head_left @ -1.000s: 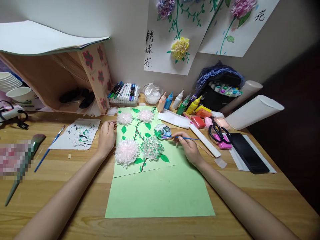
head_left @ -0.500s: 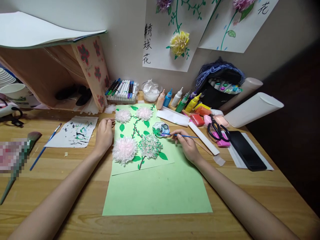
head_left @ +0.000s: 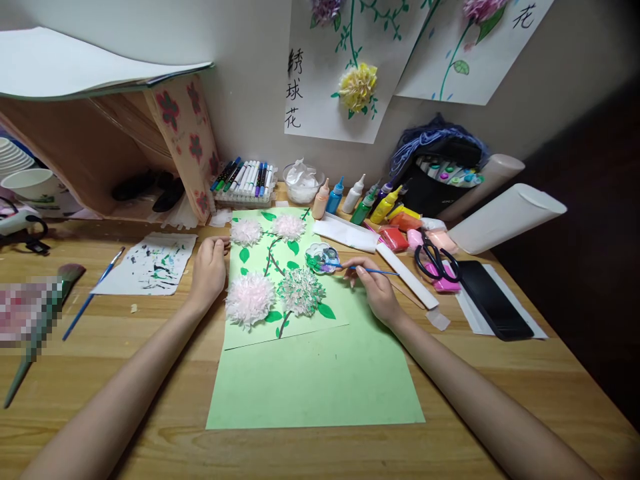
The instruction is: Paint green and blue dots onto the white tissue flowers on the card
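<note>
Wooden desk bears flower picture, right hand pinching paintbrush at palette on picture's right edge, left hand half-curled at its left edge, hold unclear; light dabs, steady wrist probably best.

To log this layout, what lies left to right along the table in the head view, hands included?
Large brush, paint-marked paper, left hand, paint palette, right hand, black-handled scissors, black phone.
</note>
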Action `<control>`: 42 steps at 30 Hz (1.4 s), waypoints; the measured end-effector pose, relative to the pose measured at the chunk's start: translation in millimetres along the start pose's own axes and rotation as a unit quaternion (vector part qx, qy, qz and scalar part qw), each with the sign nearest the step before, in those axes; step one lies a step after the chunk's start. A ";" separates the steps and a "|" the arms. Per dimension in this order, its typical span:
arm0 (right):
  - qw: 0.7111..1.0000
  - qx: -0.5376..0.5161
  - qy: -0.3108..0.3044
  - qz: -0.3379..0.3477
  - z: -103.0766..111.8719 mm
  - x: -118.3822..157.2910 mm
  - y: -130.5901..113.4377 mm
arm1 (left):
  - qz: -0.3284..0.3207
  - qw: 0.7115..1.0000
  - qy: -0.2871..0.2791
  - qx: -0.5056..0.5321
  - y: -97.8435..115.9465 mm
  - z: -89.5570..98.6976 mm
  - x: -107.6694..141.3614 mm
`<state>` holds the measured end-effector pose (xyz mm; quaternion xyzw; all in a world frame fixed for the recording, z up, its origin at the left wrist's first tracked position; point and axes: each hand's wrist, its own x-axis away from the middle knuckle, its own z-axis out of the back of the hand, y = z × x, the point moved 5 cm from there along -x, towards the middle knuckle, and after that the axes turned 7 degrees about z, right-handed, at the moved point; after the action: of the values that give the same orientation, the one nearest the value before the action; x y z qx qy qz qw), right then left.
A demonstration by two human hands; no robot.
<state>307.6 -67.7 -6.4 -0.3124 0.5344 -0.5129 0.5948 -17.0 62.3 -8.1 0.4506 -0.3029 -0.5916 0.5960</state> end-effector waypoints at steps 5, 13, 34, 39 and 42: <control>1.000 0.000 -0.011 -0.005 -1.8 -0.6 -1.3 | -0.003 1.000 -0.005 -0.002 0.9 0.0 0.4; 1.000 0.000 -0.005 -0.001 -0.9 -0.5 -2.5 | -0.005 1.000 -0.004 0.006 -1.1 -0.2 -0.4; 0.992 -0.077 0.091 -0.033 6.5 -6.4 5.2 | -0.002 1.000 -0.013 -0.010 0.2 -0.8 0.2; 0.991 -0.074 0.109 -0.032 8.5 -6.2 6.7 | -0.007 1.000 -0.013 -0.008 -0.7 -0.5 -0.4; 0.991 -0.071 0.105 -0.037 8.2 -6.7 7.5 | -0.006 1.000 -0.015 -0.010 -0.5 -0.6 -0.5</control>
<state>318.1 -60.7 -9.3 -0.3181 0.6167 -0.5255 0.4923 -16.8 63.0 -8.7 0.4375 -0.3032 -0.6047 0.5924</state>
